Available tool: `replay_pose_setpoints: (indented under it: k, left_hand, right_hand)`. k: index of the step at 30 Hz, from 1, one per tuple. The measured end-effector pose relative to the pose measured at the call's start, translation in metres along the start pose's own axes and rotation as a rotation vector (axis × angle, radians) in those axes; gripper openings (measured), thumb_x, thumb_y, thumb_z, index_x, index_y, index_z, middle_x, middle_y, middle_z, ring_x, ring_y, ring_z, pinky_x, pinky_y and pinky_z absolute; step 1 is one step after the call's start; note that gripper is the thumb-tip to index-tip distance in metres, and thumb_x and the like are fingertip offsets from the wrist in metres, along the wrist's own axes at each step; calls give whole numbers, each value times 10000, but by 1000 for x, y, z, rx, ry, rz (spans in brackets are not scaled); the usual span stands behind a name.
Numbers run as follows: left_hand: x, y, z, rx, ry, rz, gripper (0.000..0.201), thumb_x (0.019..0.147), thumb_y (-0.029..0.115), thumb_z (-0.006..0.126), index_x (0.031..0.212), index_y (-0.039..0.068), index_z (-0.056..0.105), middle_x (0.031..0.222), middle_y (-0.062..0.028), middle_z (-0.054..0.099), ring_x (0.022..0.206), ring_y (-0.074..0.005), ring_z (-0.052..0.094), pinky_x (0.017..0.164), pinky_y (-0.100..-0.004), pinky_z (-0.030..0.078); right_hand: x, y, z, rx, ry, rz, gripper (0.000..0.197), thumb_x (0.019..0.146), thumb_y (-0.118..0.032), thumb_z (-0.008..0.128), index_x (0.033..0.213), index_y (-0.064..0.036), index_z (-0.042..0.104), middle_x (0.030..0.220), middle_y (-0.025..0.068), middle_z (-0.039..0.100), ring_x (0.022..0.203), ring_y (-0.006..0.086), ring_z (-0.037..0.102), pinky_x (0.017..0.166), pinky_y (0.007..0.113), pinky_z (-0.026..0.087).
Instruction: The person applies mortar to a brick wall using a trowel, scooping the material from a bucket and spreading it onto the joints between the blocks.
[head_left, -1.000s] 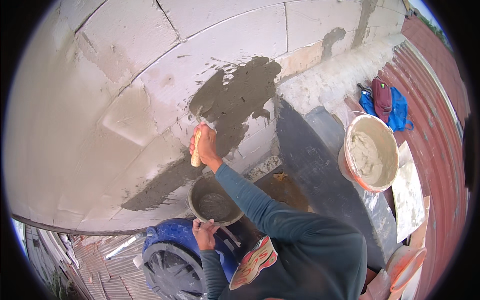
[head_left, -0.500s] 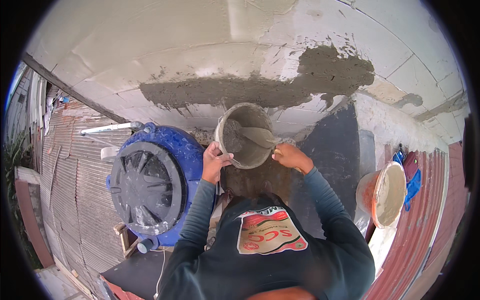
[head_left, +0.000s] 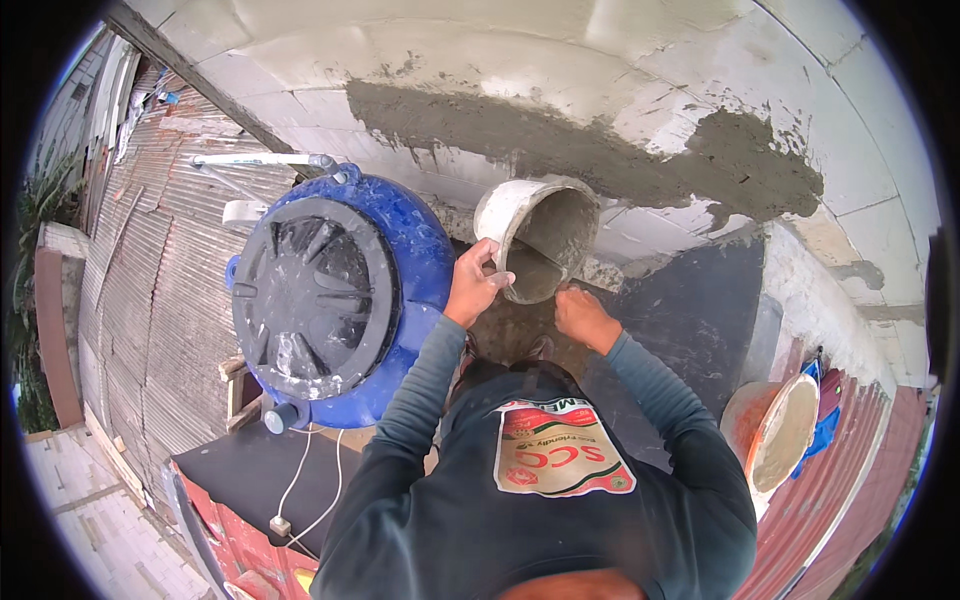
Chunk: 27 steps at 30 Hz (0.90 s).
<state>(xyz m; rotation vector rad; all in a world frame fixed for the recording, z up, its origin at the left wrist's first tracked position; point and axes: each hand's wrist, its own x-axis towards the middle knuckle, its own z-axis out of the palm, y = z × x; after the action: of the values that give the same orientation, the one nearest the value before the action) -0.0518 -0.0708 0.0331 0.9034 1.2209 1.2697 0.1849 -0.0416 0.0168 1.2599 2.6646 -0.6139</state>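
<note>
The bucket (head_left: 488, 212) is right in front of the person, between the two hands, tipped over so its open mouth faces right and back toward the body. Its long line runs from the bottom, up and left, to the mouth, down and right. The left hand (head_left: 478, 284) is nearer: its grip pinches the near left part of the rim. The right hand (head_left: 588, 318) is just beside the low right part of the mouth. Its grip is curled tight, and it looks like it is round a trowel, but the fingers hide the handle. Grey mud coats the inside of the bucket.

What is under the bucket can't be seen well. Past it is a pale block wall (head_left: 560, 60) with a long wet grey patch (head_left: 640, 150). On the left is a big blue tank (head_left: 425, 255) with a black lid (head_left: 318, 298). A dark slab (head_left: 690, 310) lies on the right, and an orange bucket (head_left: 742, 425) of grey mud is beyond it.
</note>
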Motion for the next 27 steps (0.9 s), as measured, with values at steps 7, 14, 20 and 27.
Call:
replay_pose_setpoints:
  k: [7,14,20,27]
  left_hand:
    - [-3,5,-13,72,13,110,439,741,-200,694,1139,-46,587,1333,-148,582,1019,-143,643,760,-266,558]
    - [-4,58,-13,80,-31,160,534,783,-175,672,1289,-61,542,1556,-208,394,1223,-260,608,928,-344,579]
    - [-3,93,-1,121,18,228,373,789,-147,686,1124,-11,596,1181,-73,622,1095,-170,624,938,-316,545]
    - [2,92,31,153,45,270,364,786,-157,686,1108,-14,595,1139,-70,636,1036,-168,639,896,-316,562]
  right_hand:
    - [16,6,-76,159,222,231,276,954,-182,567,1020,82,611,928,309,673,922,491,652,831,558,508]
    - [37,32,-77,455,98,50,293,972,-204,539,872,54,636,813,283,667,791,435,678,683,527,528]
    - [10,28,-146,566,56,70,243,951,-169,561,873,53,623,841,272,664,782,394,689,625,468,543]
    - [21,23,-65,127,539,-222,108,830,-76,594,806,21,636,801,238,661,779,435,683,670,519,554]
